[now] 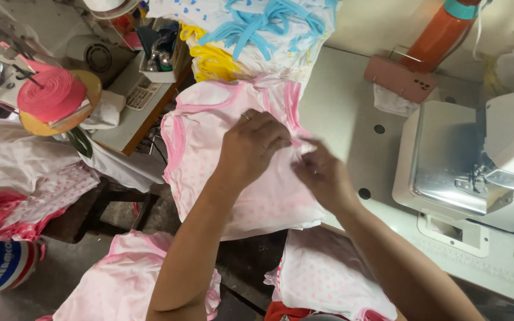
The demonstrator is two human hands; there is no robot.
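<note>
Pink garment [209,148] spread over the table's [340,113] left edge, part overhanging. Left hand [251,148] lies on it, fingers curled, pinching the fabric. Right hand [322,175] pinches the pink trim just beside the left. Sewing machine [477,160] at the table's right side. More pink pieces [322,273] lie below the near edge. Pink tape roll [52,95] far left.

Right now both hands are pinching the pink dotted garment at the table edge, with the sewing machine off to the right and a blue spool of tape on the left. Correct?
Not quite: the spool of tape on the left is pink, not blue. The head view shows it. The rest holds: the left hand and right hand both pinch the pink dotted garment at the table edge, with the sewing machine to the right.
</note>
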